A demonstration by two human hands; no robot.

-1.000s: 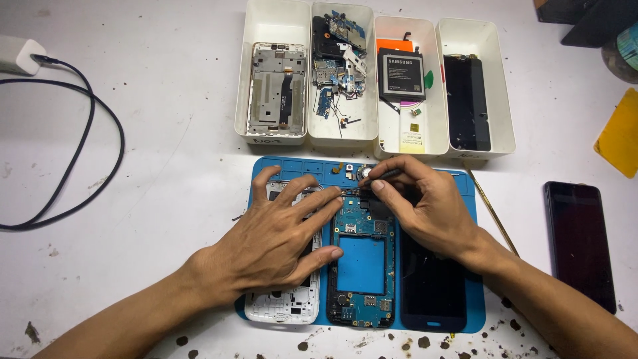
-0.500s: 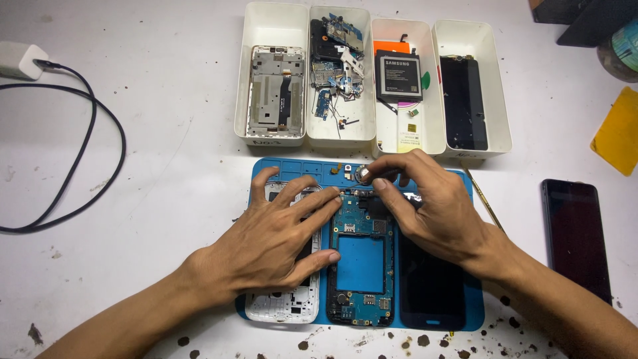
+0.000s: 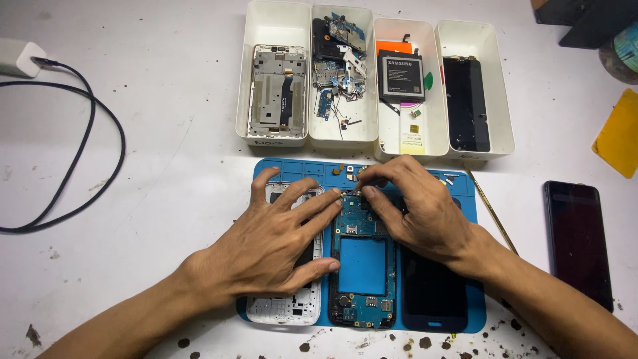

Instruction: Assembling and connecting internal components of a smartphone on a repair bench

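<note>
On a blue work mat (image 3: 299,169) lie three phone parts side by side: a white back frame (image 3: 282,307), an open phone body with blue circuit board (image 3: 362,266), and a dark screen panel (image 3: 432,292). My left hand (image 3: 272,242) lies flat over the white frame, fingers spread, fingertips touching the top left of the circuit board. My right hand (image 3: 412,206) rests over the board's top right corner and the screen panel, its thumb and forefinger pinched on a tiny metal part (image 3: 352,193) at the board's top edge.
Four white trays stand behind the mat: a metal phone frame (image 3: 272,93), loose boards and small parts (image 3: 339,66), a battery (image 3: 401,74), a dark screen (image 3: 466,103). A black phone (image 3: 578,242), a thin metal tool (image 3: 492,213), a yellow card (image 3: 618,133) lie right; charger cable (image 3: 86,179) left.
My right hand has shifted slightly left and down, its fingertips closing on the small part at the board's top edge. The left hand has stayed flat in place.
</note>
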